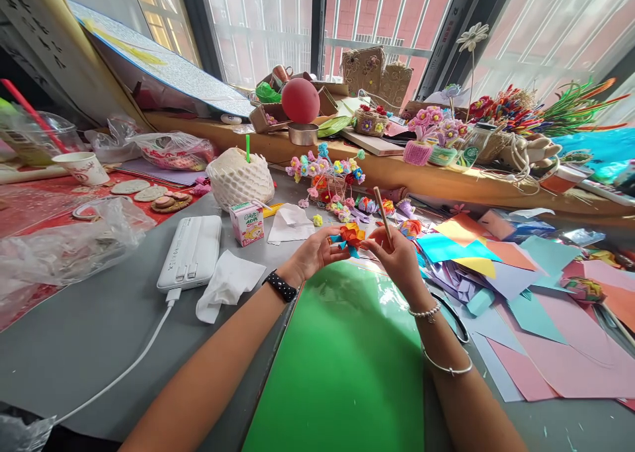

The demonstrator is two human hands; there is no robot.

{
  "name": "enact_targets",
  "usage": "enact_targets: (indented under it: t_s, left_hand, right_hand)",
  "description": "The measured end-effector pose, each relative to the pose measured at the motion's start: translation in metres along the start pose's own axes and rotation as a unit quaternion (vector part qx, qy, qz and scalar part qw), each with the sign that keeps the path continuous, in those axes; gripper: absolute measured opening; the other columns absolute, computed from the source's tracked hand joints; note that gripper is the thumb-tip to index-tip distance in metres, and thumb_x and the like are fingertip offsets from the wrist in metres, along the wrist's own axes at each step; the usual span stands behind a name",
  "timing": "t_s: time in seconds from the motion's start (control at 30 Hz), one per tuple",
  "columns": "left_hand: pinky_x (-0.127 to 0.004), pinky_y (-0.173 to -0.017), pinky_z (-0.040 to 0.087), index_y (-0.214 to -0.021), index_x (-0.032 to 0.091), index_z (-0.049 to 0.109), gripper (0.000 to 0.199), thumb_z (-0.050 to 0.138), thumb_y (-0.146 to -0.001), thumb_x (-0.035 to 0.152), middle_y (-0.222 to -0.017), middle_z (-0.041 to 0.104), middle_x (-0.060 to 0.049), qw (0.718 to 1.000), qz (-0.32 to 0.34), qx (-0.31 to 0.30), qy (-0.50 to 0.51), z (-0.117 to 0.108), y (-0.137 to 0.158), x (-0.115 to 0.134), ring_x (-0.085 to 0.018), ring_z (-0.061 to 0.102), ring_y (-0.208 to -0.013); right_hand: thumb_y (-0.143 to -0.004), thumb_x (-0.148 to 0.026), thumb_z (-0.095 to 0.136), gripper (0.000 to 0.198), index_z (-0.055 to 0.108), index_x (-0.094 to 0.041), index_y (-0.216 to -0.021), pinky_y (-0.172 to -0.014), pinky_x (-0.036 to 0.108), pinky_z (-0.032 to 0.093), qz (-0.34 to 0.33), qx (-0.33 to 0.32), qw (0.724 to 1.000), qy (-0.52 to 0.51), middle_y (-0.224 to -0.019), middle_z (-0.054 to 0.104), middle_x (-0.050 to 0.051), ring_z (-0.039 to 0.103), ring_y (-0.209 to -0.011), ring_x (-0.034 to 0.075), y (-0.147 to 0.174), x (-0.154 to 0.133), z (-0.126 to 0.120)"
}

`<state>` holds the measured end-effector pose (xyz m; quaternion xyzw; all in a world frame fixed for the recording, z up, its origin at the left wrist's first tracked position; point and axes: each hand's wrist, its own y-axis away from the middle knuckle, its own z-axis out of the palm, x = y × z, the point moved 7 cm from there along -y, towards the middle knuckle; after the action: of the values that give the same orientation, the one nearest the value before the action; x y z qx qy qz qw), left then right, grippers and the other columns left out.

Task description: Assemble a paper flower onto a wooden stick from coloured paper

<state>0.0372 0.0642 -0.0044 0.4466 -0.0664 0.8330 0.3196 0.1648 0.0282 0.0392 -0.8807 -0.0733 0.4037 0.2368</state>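
Above the far end of a glossy green board (347, 359), my left hand (317, 250) pinches a folded paper flower (351, 235) with orange and blue petals. My right hand (397, 257) holds a thin wooden stick (381, 208), which points up and slightly left. The fingertips of that hand also reach the flower's right side; whether they grip it I cannot tell. Behind the hands, several more paper flowers (367, 205) lie near a basket of small crocheted flowers (327, 177).
Coloured paper sheets (516, 273) and folded strips spread over the right side. At left are a white power bank (191, 253) with a cable, crumpled tissue (231, 283), a small drink carton (247, 224) and a netted coconut (241, 177). A cluttered sill (446, 180) runs behind.
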Motion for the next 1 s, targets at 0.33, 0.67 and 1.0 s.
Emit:
enact_targets:
  t_s: [0.33,0.67,1.0]
  left_hand:
    - [-0.026,-0.070,0.048,-0.115,0.018,0.047,0.043,0.046,-0.072,0.014,-0.091,0.064,-0.006,0.999,0.027,-0.032,0.024,0.008,0.007,0.008,-0.014,0.061,-0.074]
    - [-0.027,-0.079,0.042,-0.122,0.018,0.039,0.054,0.050,-0.070,0.010,-0.100,0.062,-0.006,0.996,0.058,-0.060,0.025,0.011,0.007,0.011,-0.015,0.060,-0.085]
    - [-0.019,-0.071,0.046,-0.098,0.012,0.054,0.023,0.051,-0.075,0.015,-0.088,0.064,-0.005,0.996,0.071,-0.014,0.053,0.004,0.002,0.010,-0.010,0.061,-0.075]
  right_hand:
    - [-0.075,-0.035,0.054,0.017,0.058,-0.018,-0.075,-0.062,0.028,0.039,-0.044,-0.006,0.998,0.053,-0.073,0.059,0.004,0.051,-0.066,0.016,-0.005,0.001,-0.007]
    - [-0.075,-0.032,0.055,0.015,0.056,-0.018,-0.071,-0.058,0.027,0.039,-0.051,0.049,0.996,0.058,-0.068,0.058,0.003,0.052,-0.066,0.016,-0.004,0.004,-0.011]
    - [-0.074,-0.030,0.057,0.016,0.061,-0.018,-0.084,-0.054,0.025,0.037,-0.064,0.026,0.996,0.057,-0.078,0.054,0.003,0.049,-0.065,0.015,-0.002,-0.006,-0.009]
